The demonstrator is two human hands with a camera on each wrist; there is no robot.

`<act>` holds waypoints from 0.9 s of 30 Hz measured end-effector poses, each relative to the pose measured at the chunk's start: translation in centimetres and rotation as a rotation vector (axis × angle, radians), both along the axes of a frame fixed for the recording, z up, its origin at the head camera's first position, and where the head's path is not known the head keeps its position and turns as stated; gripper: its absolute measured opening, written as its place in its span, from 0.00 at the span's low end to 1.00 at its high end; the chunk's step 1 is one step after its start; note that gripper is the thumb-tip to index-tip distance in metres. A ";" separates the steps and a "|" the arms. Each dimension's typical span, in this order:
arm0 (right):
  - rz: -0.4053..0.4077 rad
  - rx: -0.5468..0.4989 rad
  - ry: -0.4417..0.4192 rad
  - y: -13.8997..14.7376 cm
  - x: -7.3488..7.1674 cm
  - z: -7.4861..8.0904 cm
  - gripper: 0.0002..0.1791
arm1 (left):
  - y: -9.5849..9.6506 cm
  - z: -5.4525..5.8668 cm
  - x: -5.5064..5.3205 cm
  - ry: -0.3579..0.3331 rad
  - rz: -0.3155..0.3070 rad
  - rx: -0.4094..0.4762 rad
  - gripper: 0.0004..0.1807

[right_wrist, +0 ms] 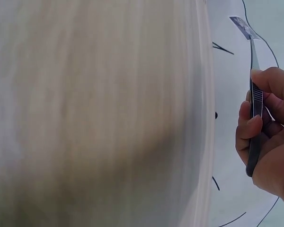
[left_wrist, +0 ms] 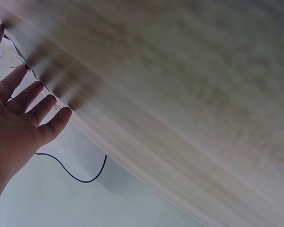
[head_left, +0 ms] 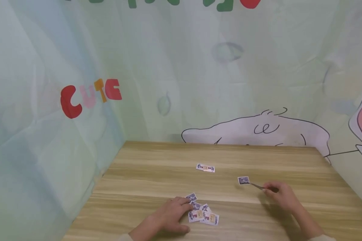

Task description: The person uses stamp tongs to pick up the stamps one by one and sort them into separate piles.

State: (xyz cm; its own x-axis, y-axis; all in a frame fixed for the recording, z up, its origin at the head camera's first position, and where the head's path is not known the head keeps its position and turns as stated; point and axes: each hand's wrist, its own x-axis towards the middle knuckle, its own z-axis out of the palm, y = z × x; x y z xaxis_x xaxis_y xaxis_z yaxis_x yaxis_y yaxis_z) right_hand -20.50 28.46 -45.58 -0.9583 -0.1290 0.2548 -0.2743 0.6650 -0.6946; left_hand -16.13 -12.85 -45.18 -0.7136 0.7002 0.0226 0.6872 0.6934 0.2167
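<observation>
My right hand (head_left: 282, 196) pinches metal tweezers (right_wrist: 255, 101) between thumb and fingers. At their tip is a small dark-patterned card (head_left: 243, 180), raised above the table in the right wrist view. My left hand (head_left: 174, 216) lies palm down at the left of a loose cluster of small cards, fingers extended, fingertips at two dark-patterned cards (head_left: 195, 206). Overlapping beside it are picture cards (head_left: 210, 218) with red and orange prints. In the left wrist view the fingers are spread; whether each one touches a card cannot be seen.
Two overlapping picture cards (head_left: 205, 168) lie farther back on the wood-grain table (head_left: 157, 184). Printed cloth (head_left: 157, 73) hangs behind the table and along its sides. A thin black cable (left_wrist: 85, 180) shows in the left wrist view.
</observation>
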 end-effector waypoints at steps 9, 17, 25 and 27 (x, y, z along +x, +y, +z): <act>-0.048 0.033 -0.020 1.3 0.2 0.0 0.05 | -0.1 -0.4 -0.2 0.028 -0.003 0.006 0.33; -0.065 0.007 -0.060 2.1 0.2 0.0 0.05 | -0.2 -0.3 -0.2 0.031 -0.010 -0.011 0.33; -0.069 0.010 -0.083 2.6 0.0 0.1 0.05 | -0.1 0.0 -0.1 0.016 0.000 -0.002 0.32; -0.072 0.030 -0.063 2.8 -0.3 0.1 0.05 | 0.0 -0.1 -0.1 0.015 0.002 0.003 0.32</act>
State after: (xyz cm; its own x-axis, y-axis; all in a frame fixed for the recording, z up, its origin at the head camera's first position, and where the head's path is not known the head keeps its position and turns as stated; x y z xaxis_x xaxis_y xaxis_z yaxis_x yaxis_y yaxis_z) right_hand -20.78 31.24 -45.44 -0.9795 -0.0656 0.1906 -0.1811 0.7022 -0.6886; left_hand -16.27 -12.89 -45.25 -0.7144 0.6989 0.0349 0.6891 0.6940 0.2087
